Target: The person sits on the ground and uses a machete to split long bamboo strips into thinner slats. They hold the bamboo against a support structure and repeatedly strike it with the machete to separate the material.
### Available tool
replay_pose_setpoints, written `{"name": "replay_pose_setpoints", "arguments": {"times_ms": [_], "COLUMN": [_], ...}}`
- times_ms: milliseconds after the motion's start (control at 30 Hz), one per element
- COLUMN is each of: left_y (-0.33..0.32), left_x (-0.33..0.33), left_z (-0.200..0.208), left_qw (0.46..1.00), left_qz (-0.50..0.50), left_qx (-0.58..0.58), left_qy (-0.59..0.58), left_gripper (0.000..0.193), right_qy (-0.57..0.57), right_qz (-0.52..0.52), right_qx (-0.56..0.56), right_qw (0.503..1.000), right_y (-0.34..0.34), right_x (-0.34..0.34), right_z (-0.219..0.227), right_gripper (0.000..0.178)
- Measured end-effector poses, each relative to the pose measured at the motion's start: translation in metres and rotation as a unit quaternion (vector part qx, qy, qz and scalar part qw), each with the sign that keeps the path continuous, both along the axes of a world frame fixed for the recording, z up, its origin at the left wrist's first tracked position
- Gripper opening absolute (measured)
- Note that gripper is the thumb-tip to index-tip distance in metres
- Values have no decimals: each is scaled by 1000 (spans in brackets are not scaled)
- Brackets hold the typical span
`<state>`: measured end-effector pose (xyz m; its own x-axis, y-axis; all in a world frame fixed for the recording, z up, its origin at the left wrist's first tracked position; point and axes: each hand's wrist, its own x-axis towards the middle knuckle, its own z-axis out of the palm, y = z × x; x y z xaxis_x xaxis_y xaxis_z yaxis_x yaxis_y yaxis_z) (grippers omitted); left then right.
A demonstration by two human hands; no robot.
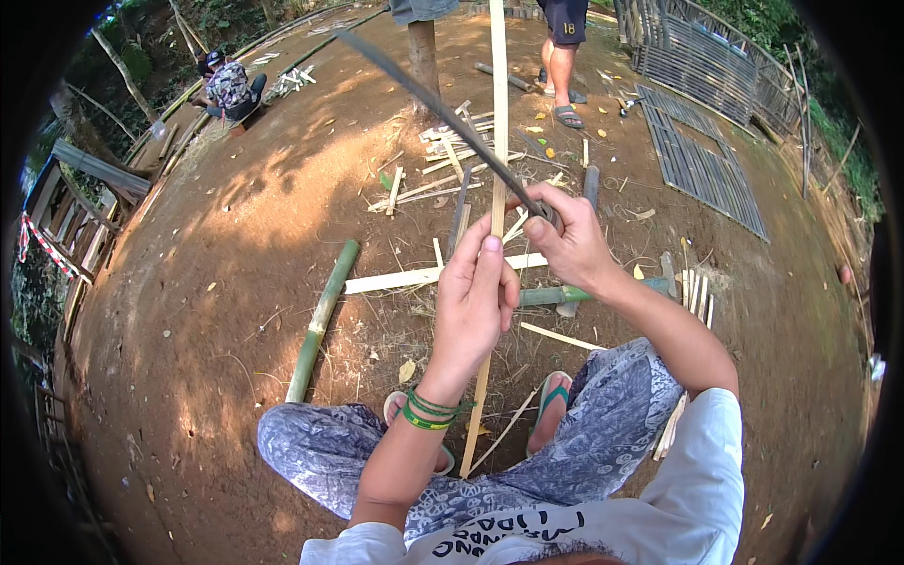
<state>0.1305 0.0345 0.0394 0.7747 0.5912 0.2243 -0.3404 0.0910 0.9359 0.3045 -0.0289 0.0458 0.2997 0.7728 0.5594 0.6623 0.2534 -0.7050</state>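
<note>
A long, pale bamboo strip [500,94] runs upright through the middle of the view, its lower end near my lap. My left hand [476,287] is closed around it, thumb lying along its face. In my right hand [570,235] is a long-bladed knife [443,111], gripped at its base, where fingers hide the handle. Its dark blade slants up and leftward across the strip. Both hands are close together in front of my knees. Beneath them, a wide pale bamboo slat [395,281] lies across the ground.
A green bamboo pole [322,320] lies left of my legs, and another green bamboo piece [541,296] lies below my right hand. Ahead are scattered split strips [452,151]. One person [562,56] stands beyond; another [229,87] sits far left. Bamboo panels [702,155] lie right.
</note>
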Motion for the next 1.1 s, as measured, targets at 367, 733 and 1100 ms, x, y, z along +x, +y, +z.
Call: {"name": "replay_pose_setpoints", "arguments": {"times_ms": [367,733,1100], "left_y": [5,-4,-6], "left_x": [-11,-28,-41], "left_z": [-1,-4,-7], "left_qw": [996,993,994], "left_qz": [-35,-63,-44], "left_qx": [-81,-98,-101], "left_qy": [-9,-7,-2], "left_gripper": [48,47,27], "right_qy": [-256,-317,-357], "right_qz": [-40,-56,-30], "right_qx": [36,63,34], "right_qw": [965,945,933], "right_y": [-6,-8,-14], "right_x": [4,15,13], "right_z": [-11,-1,4], "right_gripper": [53,53,54]}}
